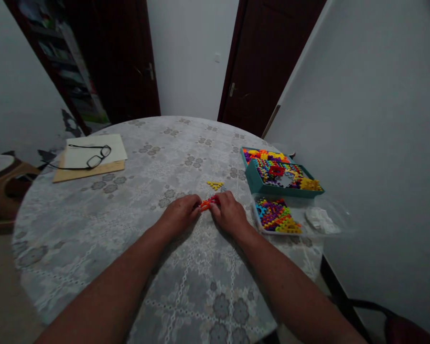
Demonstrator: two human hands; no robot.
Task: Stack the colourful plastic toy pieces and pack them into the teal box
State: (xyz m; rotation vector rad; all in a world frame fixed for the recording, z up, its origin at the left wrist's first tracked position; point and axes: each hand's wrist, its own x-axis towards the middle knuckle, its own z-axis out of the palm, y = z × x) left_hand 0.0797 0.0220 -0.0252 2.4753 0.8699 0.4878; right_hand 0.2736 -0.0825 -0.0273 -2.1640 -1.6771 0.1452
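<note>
Near the middle of the patterned tablecloth (186, 286), my left hand (180, 213) and my right hand (230, 213) come close together. Between their fingertips is a small orange and red plastic piece (205, 205), gripped from both sides. Its orange part shows at my left fingertips and its red part at my right; the fingers hide some of it. Just beyond the hands lies a yellow toothed piece (215, 185), with a small bluish-grey piece (222, 189) beside it, partly behind my right hand.
Teal boxes (258, 184) of colourful pieces stand at the right, behind a clear plastic container (258, 220) holding more pieces and a crumpled white item (320, 220). Glasses (93, 161) rest on papers (114, 145) at the left.
</note>
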